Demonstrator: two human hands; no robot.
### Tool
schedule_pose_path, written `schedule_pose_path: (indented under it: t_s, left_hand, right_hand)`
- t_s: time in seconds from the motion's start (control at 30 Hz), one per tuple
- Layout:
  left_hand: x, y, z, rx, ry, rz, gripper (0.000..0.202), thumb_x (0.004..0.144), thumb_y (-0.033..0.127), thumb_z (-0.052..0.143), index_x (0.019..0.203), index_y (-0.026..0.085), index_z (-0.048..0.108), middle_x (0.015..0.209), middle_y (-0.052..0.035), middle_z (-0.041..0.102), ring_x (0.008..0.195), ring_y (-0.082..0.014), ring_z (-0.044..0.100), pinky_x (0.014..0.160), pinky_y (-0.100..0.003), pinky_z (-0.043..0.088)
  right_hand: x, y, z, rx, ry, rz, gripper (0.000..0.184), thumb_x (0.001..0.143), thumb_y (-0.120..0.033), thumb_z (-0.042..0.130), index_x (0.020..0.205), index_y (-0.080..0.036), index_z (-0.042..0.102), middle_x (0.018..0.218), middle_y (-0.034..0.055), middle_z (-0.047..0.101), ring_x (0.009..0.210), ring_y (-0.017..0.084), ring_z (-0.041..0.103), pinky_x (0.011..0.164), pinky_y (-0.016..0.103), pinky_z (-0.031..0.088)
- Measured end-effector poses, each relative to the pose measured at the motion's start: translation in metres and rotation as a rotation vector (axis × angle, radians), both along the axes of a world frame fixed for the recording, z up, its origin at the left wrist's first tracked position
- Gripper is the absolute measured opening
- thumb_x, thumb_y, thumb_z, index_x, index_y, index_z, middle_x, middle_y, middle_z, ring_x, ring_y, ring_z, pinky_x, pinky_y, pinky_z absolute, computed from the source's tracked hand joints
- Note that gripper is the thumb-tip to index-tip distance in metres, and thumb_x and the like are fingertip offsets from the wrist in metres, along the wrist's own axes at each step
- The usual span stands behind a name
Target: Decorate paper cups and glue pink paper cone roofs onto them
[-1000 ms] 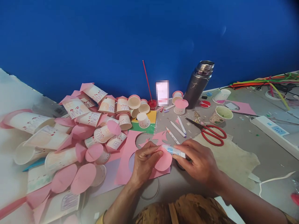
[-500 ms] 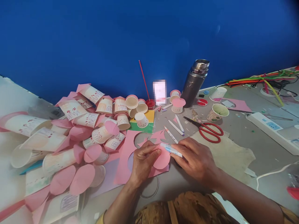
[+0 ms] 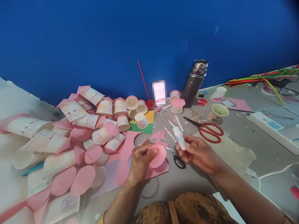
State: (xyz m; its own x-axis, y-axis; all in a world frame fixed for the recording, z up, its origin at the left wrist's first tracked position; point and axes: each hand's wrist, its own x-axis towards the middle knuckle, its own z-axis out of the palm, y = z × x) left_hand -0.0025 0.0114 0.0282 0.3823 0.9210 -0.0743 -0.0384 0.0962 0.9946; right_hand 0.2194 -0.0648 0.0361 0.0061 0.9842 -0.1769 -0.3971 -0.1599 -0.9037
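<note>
Between thumb and fingers, my left hand [image 3: 139,163] pinches a round pink paper disc [image 3: 160,158] by its left side. A small white glue bottle [image 3: 179,138] with a blue label is gripped in my right hand [image 3: 202,153], tilted, to the right of the disc and apart from it. Beneath the disc lies a cut pink paper sheet [image 3: 123,155] with round gaps. Small black-handled scissors [image 3: 179,161] rest on the table below the bottle. Several white markers [image 3: 179,123] lie just beyond it.
Many decorated paper cups with pink cone tops [image 3: 63,182] are heaped at left. A dark steel flask [image 3: 195,84], red-handled scissors [image 3: 211,133], a patterned cup [image 3: 217,113] and a power strip [image 3: 273,129] stand or lie at right. A blue wall [image 3: 112,40] rises behind.
My right hand has drawn the glue bottle away from the disc to the right and turned it more upright. The disc has shifted slightly left, and the black-handled scissors now show.
</note>
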Motion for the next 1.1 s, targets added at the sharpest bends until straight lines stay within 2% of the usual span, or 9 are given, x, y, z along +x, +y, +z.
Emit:
schedule_pose_path:
  t_s: [0.1, 0.17, 0.23, 0.37, 0.47, 0.63, 0.73, 0.87, 1.1]
  left_hand:
    - [0.000, 0.000, 0.001, -0.007, 0.011, -0.004, 0.017, 0.076, 0.038, 0.082, 0.080, 0.022, 0.084, 0.073, -0.0012, 0.059, 0.072, -0.0159, 0.049, 0.066, -0.029, 0.039]
    - [-0.001, 0.000, 0.001, 0.009, 0.024, 0.001, 0.017, 0.077, 0.039, 0.082, 0.082, 0.023, 0.084, 0.073, -0.0011, 0.060, 0.073, -0.0163, 0.050, 0.069, -0.030, 0.041]
    - [-0.002, 0.000, 0.001, 0.031, 0.029, 0.005, 0.016, 0.077, 0.039, 0.082, 0.081, 0.023, 0.084, 0.074, -0.0009, 0.061, 0.076, -0.0167, 0.052, 0.074, -0.031, 0.043]
    - [-0.002, -0.001, 0.003, 0.036, -0.001, -0.003, 0.013, 0.077, 0.036, 0.082, 0.079, 0.023, 0.083, 0.075, -0.0017, 0.064, 0.076, -0.0169, 0.055, 0.074, -0.031, 0.044]
    - [-0.001, -0.003, 0.005, 0.036, -0.020, -0.024, 0.011, 0.077, 0.033, 0.081, 0.080, 0.022, 0.082, 0.077, -0.0025, 0.067, 0.074, -0.0167, 0.057, 0.068, -0.029, 0.045]
    - [0.002, -0.004, 0.009, 0.158, 0.094, 0.004, 0.010, 0.081, 0.030, 0.077, 0.085, 0.024, 0.084, 0.078, -0.0029, 0.071, 0.077, -0.0179, 0.061, 0.076, -0.030, 0.047]
    - [0.002, -0.005, 0.009, 0.202, 0.137, 0.008, 0.011, 0.081, 0.029, 0.075, 0.086, 0.025, 0.085, 0.078, -0.0027, 0.073, 0.078, -0.0186, 0.063, 0.077, -0.031, 0.048]
    - [0.003, -0.005, 0.009, 0.156, 0.190, 0.004, 0.012, 0.080, 0.029, 0.074, 0.080, 0.022, 0.083, 0.075, -0.0032, 0.072, 0.073, -0.0182, 0.061, 0.070, -0.029, 0.047]
    - [0.003, -0.004, 0.006, -0.095, 0.140, -0.010, 0.015, 0.071, 0.032, 0.079, 0.071, 0.017, 0.078, 0.067, -0.0018, 0.067, 0.063, -0.0147, 0.053, 0.059, -0.026, 0.042]
  right_hand:
    - [-0.008, 0.000, 0.004, -0.018, 0.210, 0.181, 0.037, 0.077, -0.045, 0.083, 0.099, -0.018, 0.068, 0.091, 0.0090, 0.068, 0.071, 0.018, 0.063, 0.053, 0.027, 0.050]
    - [-0.013, 0.001, 0.006, 0.006, 0.284, 0.188, 0.041, 0.071, -0.040, 0.086, 0.101, -0.021, 0.066, 0.094, 0.0075, 0.067, 0.077, 0.020, 0.065, 0.055, 0.028, 0.052]
    - [-0.017, 0.004, 0.007, -0.001, 0.260, 0.148, 0.040, 0.070, -0.039, 0.086, 0.099, -0.022, 0.064, 0.085, 0.0028, 0.064, 0.069, 0.017, 0.060, 0.053, 0.026, 0.048]
    - [-0.027, 0.011, 0.009, 0.008, -0.171, -0.003, 0.032, 0.077, -0.042, 0.080, 0.094, -0.019, 0.067, 0.062, -0.0078, 0.045, 0.053, 0.009, 0.040, 0.051, 0.023, 0.035]
    - [-0.035, 0.016, 0.014, 0.111, -0.465, -0.002, 0.035, 0.079, -0.039, 0.078, 0.106, -0.018, 0.072, 0.063, -0.0078, 0.046, 0.056, 0.010, 0.044, 0.055, 0.024, 0.039]
    - [-0.042, 0.020, 0.018, 0.321, -0.811, -0.076, 0.019, 0.087, -0.035, 0.071, 0.093, -0.018, 0.074, 0.067, -0.0026, 0.060, 0.062, 0.013, 0.056, 0.064, 0.026, 0.047]
    - [-0.041, 0.021, 0.014, 0.383, -0.923, -0.104, 0.013, 0.089, -0.030, 0.067, 0.087, -0.019, 0.072, 0.070, -0.0004, 0.065, 0.062, 0.013, 0.058, 0.063, 0.026, 0.047]
    - [-0.040, 0.023, 0.006, 0.398, -1.009, -0.107, 0.014, 0.090, -0.026, 0.064, 0.079, -0.020, 0.069, 0.072, 0.0012, 0.070, 0.062, 0.014, 0.061, 0.060, 0.025, 0.045]
    - [-0.041, 0.022, 0.000, 0.321, -1.059, -0.050, 0.018, 0.089, -0.025, 0.062, 0.072, -0.020, 0.065, 0.070, -0.0003, 0.069, 0.063, 0.014, 0.061, 0.059, 0.025, 0.042]
